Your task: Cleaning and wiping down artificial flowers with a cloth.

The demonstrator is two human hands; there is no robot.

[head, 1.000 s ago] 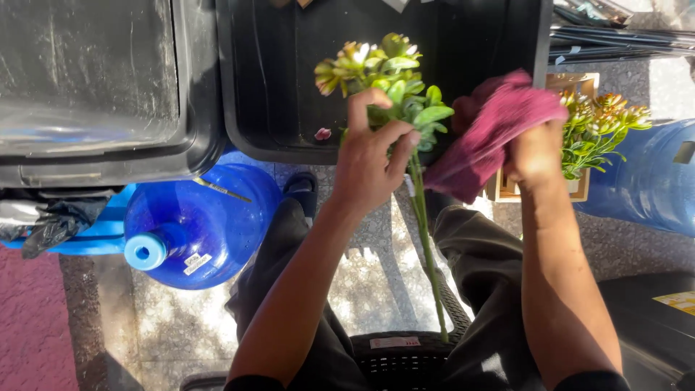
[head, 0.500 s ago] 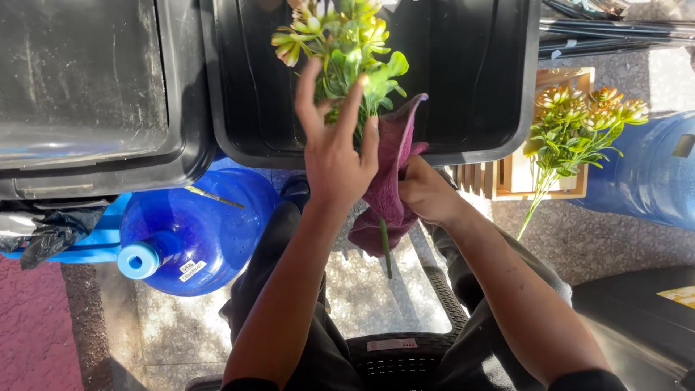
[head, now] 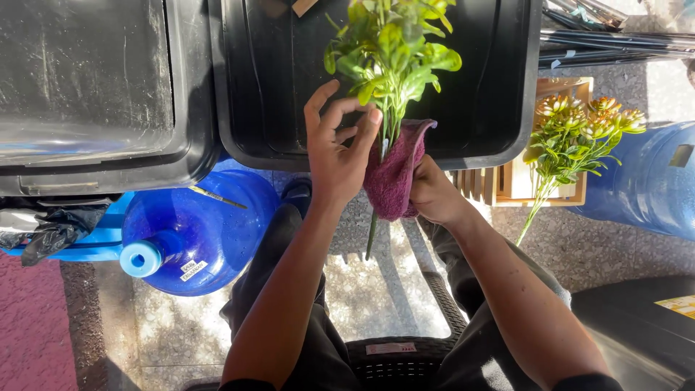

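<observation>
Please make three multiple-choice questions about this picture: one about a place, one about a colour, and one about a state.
1. Where does the blue water bottle lie?
A. inside the black bin
B. on the floor, at the person's left
C. on the wooden crate

2. What colour is the cloth?
A. white
B. yellow
C. dark pink

3. How is the cloth held?
A. wrapped around the stem of the green plant
B. spread flat on the floor
C. hanging from the bin's edge

Answers:
1 B, it lies on the stone floor beside the left leg.
2 C, it shows magenta.
3 A, the right hand presses it around the stem.
</observation>
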